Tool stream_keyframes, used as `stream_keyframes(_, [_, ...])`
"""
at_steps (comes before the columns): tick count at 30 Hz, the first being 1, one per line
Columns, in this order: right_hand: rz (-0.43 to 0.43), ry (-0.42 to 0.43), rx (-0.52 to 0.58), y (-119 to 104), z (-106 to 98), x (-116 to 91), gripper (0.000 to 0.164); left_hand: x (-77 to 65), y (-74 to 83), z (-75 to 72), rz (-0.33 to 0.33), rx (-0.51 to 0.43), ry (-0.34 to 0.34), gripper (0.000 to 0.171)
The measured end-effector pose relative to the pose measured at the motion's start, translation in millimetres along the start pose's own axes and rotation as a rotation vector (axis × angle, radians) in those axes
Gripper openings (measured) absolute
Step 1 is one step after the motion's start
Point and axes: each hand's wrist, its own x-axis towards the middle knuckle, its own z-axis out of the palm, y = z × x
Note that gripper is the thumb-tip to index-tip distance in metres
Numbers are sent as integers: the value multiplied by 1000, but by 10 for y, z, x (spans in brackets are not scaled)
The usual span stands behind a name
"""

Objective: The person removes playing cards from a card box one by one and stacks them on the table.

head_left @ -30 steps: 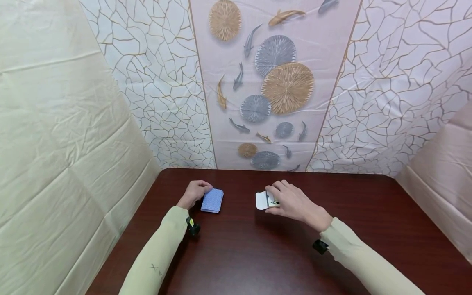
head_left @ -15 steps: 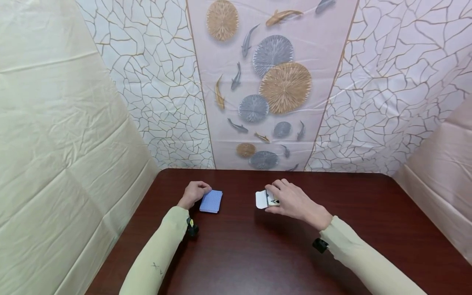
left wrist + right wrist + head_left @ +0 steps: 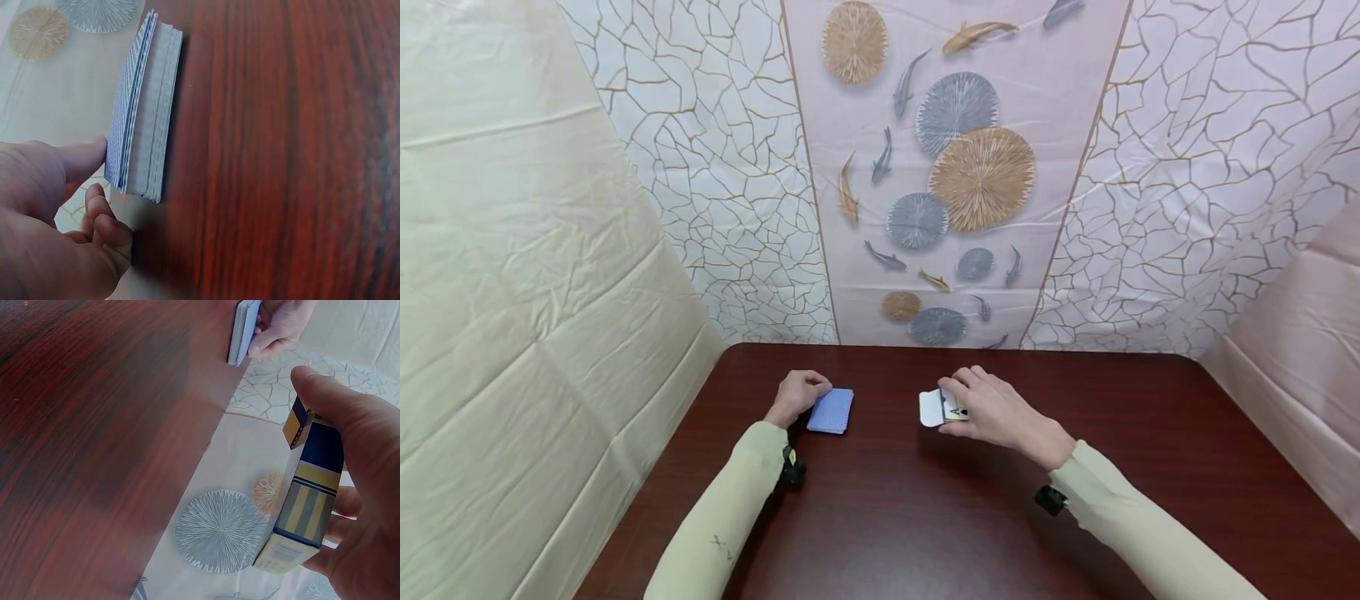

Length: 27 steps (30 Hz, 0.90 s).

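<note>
On the left of the table lies a deck of playing cards (image 3: 831, 412), blue patterned backs up. My left hand (image 3: 795, 396) pinches its far left corner, thumb on the top card. In the left wrist view the upper cards of the deck (image 3: 144, 112) stand slightly apart from the rest, and the other fingers curl beside it. My right hand (image 3: 996, 408) grips a card box (image 3: 956, 406), thumb on the near side. The box's white flap (image 3: 931, 408) sticks out towards the deck, and an ace shows on its face. Dark blue and yellow stripes mark the box's side (image 3: 306, 506).
The dark red-brown wooden table (image 3: 880, 517) spreads under both hands. Behind it hangs a patterned cloth (image 3: 940, 250) with fish and round shapes. Plain pale cloth (image 3: 550, 333) closes off the left side. Each wrist carries a small black camera (image 3: 1051, 501).
The left hand and the far end of the deck have come very slightly nearer. The right hand keeps holding the card box in the same place.
</note>
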Motion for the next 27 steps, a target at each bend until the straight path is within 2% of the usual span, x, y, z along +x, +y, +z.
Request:
stream_keyframes(10, [-9, -2, -3, -18, 10, -1, 65, -1, -59, -23, 49, -1, 28, 15])
stream_keyframes(16, [-7, 2, -2, -14, 0, 3, 65, -13, 5, -67, 82, -13, 74, 18])
stream_keyframes(20, [-10, -1, -4, -12, -1, 1, 66, -30, 68, -72, 80, -17, 92, 24])
stream_keyframes(25, [-4, -8, -4, -13, -10, -1, 66, -79, 165, -59, 69, -42, 66, 29])
stream_keyframes(27, [-1, -7, -3, -11, -11, -2, 66, -106, 207, -45, 82, -87, 36, 31])
